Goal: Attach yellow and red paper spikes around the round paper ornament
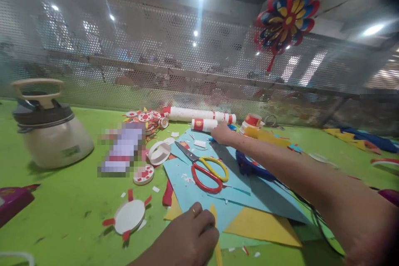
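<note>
My left hand (190, 232), with a ring on one finger, is closed at the near edge of the blue paper sheets (230, 189). A narrow yellow paper strip (213, 212) shows above and below its fingertips. Stretched far forward, my right hand (222, 134) has its fingers curled down among small blue pieces (231, 127), beside a red-and-white stack of paper cups (204, 125). What its fingertips hold is hidden. Scissors (199, 160) with one red and one yellow handle lie spread on the blue sheets between my hands. Under my right forearm sits a dark blue tool (249, 166) with a cable.
Left stand a big cream jug (56, 137), a pixelated phone-like object (124, 149) and a white disc with red tabs (129, 217). Behind lie a long white cup tube (193, 114) and cut discs (145, 116). A perforated metal screen (156, 58) and a paper flower (288, 18) rise beyond.
</note>
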Motion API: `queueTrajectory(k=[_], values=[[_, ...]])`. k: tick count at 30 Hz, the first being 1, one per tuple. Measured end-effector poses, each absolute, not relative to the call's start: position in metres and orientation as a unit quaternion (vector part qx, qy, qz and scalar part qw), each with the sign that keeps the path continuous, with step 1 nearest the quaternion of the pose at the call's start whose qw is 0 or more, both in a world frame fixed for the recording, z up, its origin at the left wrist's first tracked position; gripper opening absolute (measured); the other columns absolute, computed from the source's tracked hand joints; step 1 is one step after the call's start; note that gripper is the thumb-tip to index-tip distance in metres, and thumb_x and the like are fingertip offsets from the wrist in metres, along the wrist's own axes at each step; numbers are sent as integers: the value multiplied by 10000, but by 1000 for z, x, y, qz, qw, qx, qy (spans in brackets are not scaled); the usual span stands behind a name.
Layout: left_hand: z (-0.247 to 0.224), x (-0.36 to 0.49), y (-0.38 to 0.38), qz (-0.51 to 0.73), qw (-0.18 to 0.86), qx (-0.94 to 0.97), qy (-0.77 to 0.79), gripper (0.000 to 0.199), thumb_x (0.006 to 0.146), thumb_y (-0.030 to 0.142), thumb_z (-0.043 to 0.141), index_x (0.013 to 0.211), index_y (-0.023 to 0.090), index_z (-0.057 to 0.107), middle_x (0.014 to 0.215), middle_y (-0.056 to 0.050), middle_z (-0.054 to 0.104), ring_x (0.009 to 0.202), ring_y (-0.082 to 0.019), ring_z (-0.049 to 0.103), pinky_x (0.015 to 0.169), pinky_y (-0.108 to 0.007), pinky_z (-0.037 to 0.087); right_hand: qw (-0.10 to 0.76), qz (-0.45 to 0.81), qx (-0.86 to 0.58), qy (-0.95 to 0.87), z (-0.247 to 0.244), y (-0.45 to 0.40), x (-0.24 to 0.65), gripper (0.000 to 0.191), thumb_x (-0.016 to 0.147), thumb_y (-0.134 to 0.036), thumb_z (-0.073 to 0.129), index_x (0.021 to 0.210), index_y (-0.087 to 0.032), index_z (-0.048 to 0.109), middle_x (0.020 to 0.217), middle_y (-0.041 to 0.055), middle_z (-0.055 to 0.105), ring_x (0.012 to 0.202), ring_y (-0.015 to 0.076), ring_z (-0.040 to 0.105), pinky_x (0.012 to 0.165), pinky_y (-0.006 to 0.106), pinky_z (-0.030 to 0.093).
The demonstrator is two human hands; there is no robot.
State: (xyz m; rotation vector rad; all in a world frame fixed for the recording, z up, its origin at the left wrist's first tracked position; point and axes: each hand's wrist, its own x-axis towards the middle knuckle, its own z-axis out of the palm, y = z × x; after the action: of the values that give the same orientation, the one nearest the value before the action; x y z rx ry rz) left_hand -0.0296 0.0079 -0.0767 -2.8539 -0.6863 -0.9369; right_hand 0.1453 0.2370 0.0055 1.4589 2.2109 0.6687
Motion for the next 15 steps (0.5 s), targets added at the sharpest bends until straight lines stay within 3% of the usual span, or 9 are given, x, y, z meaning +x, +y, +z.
queueTrajectory(k=[8,15], values=[[-78,-30,10,-316,4,-925,-212,190,855,70,375,838,159,542,775,-66,548,651,-158,423,603,-295,381,47,171,549,817,33,237,155,303,892,-291,547,1158,-145,544,1160,93,568,984,213,587,819,414,498],[-71,-31,6,-316,-18,-922,-223,188,862,75,378,829,165,540,808,-69,562,687,-162,448,631,-294,409,-209,41,578,788,105,236,182,142,860,-219,576,922,-94,605,916,78,655,839,183,640,734,319,535]])
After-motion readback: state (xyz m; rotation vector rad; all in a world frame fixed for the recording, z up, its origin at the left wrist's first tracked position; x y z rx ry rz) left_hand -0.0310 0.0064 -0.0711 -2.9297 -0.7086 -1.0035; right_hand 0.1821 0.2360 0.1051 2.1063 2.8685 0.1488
